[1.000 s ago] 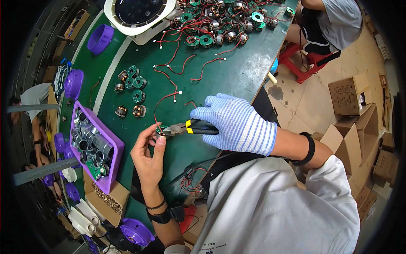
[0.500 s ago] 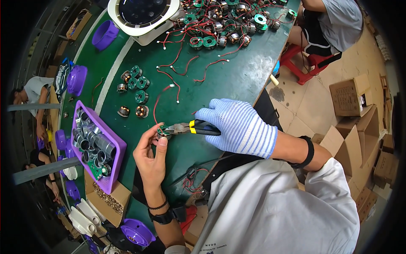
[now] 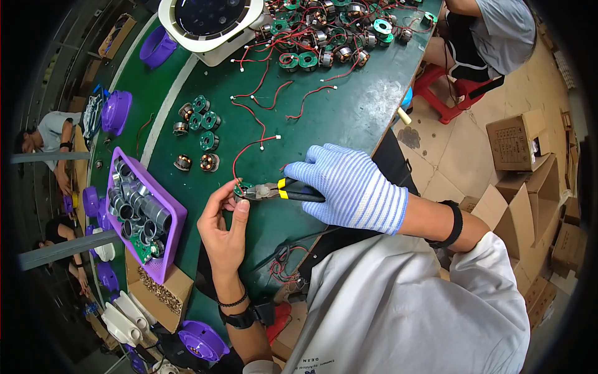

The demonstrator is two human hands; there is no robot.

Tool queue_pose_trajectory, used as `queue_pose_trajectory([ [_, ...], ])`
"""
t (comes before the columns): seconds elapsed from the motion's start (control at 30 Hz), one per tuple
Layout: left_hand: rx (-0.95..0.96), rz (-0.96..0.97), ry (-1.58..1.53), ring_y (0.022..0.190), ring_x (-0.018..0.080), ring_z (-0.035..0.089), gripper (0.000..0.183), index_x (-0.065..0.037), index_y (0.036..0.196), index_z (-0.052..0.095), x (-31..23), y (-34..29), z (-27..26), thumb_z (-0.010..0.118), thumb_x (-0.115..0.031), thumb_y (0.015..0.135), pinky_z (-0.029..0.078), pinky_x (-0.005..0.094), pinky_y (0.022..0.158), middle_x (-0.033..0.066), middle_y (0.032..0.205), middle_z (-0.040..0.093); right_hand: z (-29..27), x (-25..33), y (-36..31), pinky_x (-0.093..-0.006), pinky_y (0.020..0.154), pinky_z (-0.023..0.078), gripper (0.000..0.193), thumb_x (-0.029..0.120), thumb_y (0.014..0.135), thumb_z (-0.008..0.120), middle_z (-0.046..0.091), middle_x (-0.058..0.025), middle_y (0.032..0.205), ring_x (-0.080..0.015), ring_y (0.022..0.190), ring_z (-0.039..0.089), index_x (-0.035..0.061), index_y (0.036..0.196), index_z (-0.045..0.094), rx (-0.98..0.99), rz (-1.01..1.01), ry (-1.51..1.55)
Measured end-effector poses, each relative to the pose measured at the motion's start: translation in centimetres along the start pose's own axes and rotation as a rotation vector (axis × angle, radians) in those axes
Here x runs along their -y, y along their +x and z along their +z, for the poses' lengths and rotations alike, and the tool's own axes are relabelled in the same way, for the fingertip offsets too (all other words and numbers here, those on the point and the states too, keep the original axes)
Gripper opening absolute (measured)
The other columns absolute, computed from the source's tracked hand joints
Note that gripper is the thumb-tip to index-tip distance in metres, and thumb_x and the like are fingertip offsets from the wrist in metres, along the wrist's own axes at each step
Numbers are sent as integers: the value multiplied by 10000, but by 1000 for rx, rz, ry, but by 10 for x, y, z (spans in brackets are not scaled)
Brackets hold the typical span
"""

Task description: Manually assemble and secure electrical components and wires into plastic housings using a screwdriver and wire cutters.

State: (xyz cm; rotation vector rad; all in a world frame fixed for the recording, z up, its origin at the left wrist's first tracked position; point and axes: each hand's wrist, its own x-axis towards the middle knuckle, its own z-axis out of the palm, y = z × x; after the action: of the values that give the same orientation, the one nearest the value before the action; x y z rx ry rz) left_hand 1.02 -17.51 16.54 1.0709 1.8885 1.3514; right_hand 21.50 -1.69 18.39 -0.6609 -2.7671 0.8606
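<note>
Bare, my left hand pinches a small motor stator with a green round circuit board between thumb and fingers. A red wire rises from it and bends right to a white connector. My right hand, in a blue-and-white striped glove, is closed round the black-and-yellow handles of pliers. The plier jaws reach the edge of the stator; whether they grip anything there is too small to tell. A bit of red wire shows by the gloved fingers. Beyond my left hand lie several stators without wires.
A heap of wired stators covers the far table beside a white round-topped device. At left stand a purple basket of metal rings and a cardboard box of small parts. Purple housings line the belt. People sit nearby.
The red wire's free end has swung right and toward me. My hands and the pliers have barely shifted. Purple housings on the left belt have moved slightly farther away.
</note>
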Motion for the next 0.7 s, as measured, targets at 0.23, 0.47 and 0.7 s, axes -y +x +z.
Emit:
queue_pose_trajectory([
  [0.23, 11, 32, 66, 844, 94, 505, 332, 60, 1232, 698, -3, -1, 1, 762, -87, 940, 444, 246, 809, 13, 939, 606, 6, 0, -4, -470, 740, 593, 301, 292, 851, 757, 647, -132, 921, -340, 841, 703, 112, 1069, 654, 20, 50, -24],
  [0.47, -13, 26, 18, 900, 92, 553, 371, 38, 1282, 670, -4, 0, 0, 757, -83, 943, 460, 245, 835, 24, 1013, 650, 0, -2, -4, -468, 724, 579, 263, 276, 846, 750, 635, -127, 900, -345, 809, 686, 129, 1043, 657, -128, 103, 54],
  [0.7, -92, 39, 101, 1015, 127, 629, 417, 5, 1310, 594, -11, 4, -7, 744, -51, 924, 469, 269, 859, 72, 1153, 699, 0, -24, 0, -456, 799, 524, 467, 222, 741, 816, 608, -120, 941, -341, 882, 620, 106, 1169, 669, -449, -2, 36],
])
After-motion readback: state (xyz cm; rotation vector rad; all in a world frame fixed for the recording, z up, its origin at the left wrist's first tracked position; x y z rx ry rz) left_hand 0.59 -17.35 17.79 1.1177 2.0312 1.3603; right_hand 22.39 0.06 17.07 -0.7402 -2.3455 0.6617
